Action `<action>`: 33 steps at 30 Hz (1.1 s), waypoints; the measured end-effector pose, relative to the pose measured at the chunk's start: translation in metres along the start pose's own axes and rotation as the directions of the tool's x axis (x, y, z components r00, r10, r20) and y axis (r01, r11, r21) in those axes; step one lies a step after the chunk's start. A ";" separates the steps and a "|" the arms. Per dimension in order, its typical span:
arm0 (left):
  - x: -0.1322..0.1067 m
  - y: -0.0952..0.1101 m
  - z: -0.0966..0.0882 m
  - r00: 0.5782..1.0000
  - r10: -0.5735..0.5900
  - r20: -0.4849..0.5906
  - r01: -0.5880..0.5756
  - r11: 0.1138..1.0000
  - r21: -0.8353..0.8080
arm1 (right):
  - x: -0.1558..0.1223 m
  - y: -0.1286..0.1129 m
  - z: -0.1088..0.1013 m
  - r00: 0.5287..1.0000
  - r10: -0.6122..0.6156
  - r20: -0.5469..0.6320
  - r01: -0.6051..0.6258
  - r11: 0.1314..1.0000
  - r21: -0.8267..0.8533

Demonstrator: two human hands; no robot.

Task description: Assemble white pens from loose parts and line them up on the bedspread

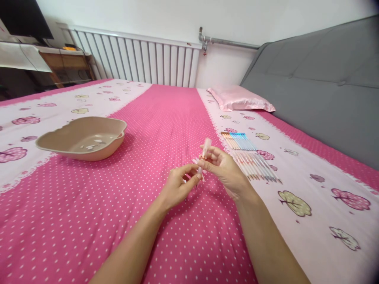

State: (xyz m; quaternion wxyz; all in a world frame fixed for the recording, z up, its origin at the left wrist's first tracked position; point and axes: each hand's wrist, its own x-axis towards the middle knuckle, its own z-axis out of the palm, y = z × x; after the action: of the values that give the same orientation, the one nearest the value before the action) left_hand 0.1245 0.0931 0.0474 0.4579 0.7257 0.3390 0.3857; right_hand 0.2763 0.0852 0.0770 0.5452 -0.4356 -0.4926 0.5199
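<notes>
My right hand [220, 167] is closed, pinching a short translucent pink pen piece [207, 146] that points up, with a bit of orange at its lower end. Close against it, my left hand [180, 183] is closed on a slim pale pen piece [199, 170]. Its fingers partly cover other small thin items, too blurred to name. Both hands meet above the pink dotted bedspread [166, 130]. To the right lie two rows of pens: an upper row [239, 141] with brown and blue ends, and a lower row [256, 166] of pale barrels with brownish tips.
A beige plastic basin [103, 152] stands on the left, with several small white scraps in it. A pink pillow [241, 98] lies at the back right by a grey padded headboard [319, 86]. A white radiator [142, 59] lines the wall; a desk [66, 65] with a monitor [26, 19] is far left.
</notes>
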 end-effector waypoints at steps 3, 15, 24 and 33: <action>0.000 -0.003 -0.001 1.000 0.010 0.009 -0.009 0.999 -0.052 | -0.002 -0.005 -0.001 0.996 0.008 0.090 -0.013 0.999 0.047; 0.000 -0.005 -0.003 0.998 0.026 0.051 -0.020 0.994 -0.108 | -0.001 -0.004 -0.005 0.988 0.043 0.151 -0.051 0.998 0.047; -0.001 0.001 -0.002 0.999 -0.012 0.042 0.015 0.997 -0.082 | 0.001 0.000 -0.005 0.997 0.025 0.073 -0.026 0.999 0.019; 0.002 -0.004 0.002 0.996 -0.030 -0.082 0.025 0.998 -0.063 | 0.000 0.001 -0.003 1.000 -0.015 0.023 0.015 1.000 -0.026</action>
State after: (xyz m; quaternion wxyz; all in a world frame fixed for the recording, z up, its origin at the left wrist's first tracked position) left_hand 0.1264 0.0956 0.0436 0.4709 0.6899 0.3555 0.4194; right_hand 0.2790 0.0856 0.0752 0.5376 -0.4331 -0.5089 0.5143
